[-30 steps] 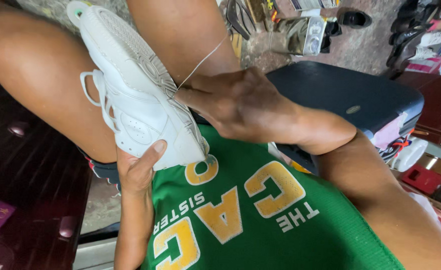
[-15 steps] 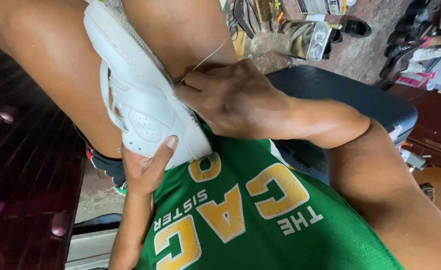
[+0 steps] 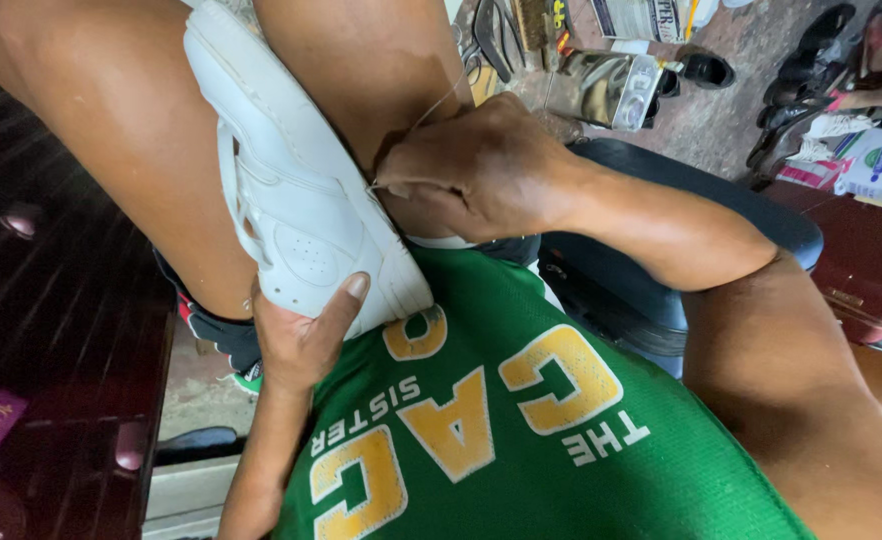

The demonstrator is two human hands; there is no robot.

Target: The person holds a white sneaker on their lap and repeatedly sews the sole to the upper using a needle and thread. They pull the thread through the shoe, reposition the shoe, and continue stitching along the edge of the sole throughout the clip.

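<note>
A white sneaker [image 3: 291,190] is wedged between my bare knees, sole edge toward my right side, heel against my green shirt. My left hand [image 3: 301,335] cups the heel from below, thumb lying on the shoe's side. My right hand [image 3: 476,165] is closed at the sole edge, pinching a thin pale thread [image 3: 439,103] that runs taut up and away from the shoe. Whether a needle is in the fingers cannot be seen.
A dark blue padded seat [image 3: 661,250] sits under my right arm. On the ground beyond lie a shiny metal box [image 3: 601,90], tools, black shoes [image 3: 706,68] and a white carton [image 3: 876,165]. Dark wooden boards [image 3: 51,330] lie at left.
The shoe and both hands stay in place relative to each other. My right hand has drawn closer to the sole edge, and the view has shifted slightly.
</note>
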